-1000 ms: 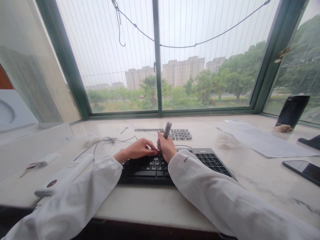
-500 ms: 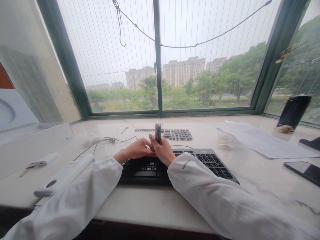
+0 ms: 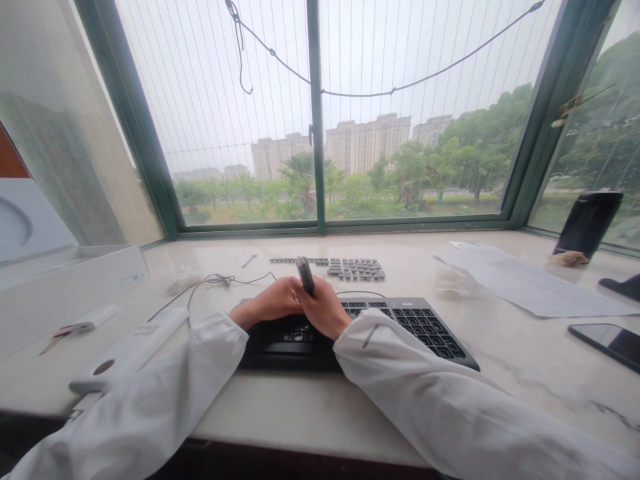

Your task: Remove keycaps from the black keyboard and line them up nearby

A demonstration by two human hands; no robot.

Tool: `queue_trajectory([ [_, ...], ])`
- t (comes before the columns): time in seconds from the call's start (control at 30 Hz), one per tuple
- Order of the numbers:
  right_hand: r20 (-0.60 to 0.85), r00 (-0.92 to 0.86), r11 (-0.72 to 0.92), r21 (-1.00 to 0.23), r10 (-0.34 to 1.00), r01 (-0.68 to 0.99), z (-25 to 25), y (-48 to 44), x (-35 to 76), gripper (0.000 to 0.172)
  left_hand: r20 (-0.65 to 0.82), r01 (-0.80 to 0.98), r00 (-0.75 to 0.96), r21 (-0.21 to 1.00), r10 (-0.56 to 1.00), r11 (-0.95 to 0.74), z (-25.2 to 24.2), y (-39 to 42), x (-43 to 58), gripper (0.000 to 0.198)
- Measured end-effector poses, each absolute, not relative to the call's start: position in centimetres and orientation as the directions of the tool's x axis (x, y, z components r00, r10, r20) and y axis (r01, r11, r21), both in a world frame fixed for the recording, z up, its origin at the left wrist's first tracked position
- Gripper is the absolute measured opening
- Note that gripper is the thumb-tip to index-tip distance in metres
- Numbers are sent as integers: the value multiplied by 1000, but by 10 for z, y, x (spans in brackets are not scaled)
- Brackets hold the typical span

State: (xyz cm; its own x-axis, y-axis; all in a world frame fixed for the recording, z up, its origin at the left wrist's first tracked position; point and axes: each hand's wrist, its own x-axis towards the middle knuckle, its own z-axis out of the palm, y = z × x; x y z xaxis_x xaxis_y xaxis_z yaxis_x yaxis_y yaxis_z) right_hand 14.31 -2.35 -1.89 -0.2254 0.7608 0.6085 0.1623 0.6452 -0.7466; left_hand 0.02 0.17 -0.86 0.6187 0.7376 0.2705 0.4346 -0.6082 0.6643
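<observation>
My right hand (image 3: 325, 310) is closed around a dark stick-like tool (image 3: 305, 275), whose upper end sticks up above the thumb and leans left. My left hand (image 3: 277, 300) meets it with bent fingers at the tool's lower part; its fingertips are hidden behind the right hand, so what they pinch is out of sight. Both hands are over a black keyboard (image 3: 434, 330) that has many key caps off, showing bare key sockets on its right side. Behind the hands, loose dark key caps (image 3: 356, 269) lie in rows on the white counter (image 3: 270, 407).
A small blue-grey stick (image 3: 249, 261) and a tangled cable (image 3: 220, 279) lie at the back left. Nearer are a white power strip (image 3: 133, 350) and an open white box (image 3: 70, 287). Paper sheets (image 3: 540, 283), a phone (image 3: 607, 340) and a dark upright object (image 3: 587, 223) occupy the right.
The tool's top has tipped to the left and a little lower; it stood nearly upright before. Both hands have turned slightly with it, staying over the keyboard.
</observation>
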Motion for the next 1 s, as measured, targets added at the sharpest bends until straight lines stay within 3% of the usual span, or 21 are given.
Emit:
queue_trajectory([
  [0.57, 633, -290, 696, -669, 718, 261, -23, -22, 143, 36, 311, 480, 622, 574, 719, -664, -9, 1, 0, 17],
  [1.0, 630, -372, 732, -572, 681, 371, -21, -27, 146, 22, 382, 502, 589, 518, 712, -693, -14, 5, -4, 11],
])
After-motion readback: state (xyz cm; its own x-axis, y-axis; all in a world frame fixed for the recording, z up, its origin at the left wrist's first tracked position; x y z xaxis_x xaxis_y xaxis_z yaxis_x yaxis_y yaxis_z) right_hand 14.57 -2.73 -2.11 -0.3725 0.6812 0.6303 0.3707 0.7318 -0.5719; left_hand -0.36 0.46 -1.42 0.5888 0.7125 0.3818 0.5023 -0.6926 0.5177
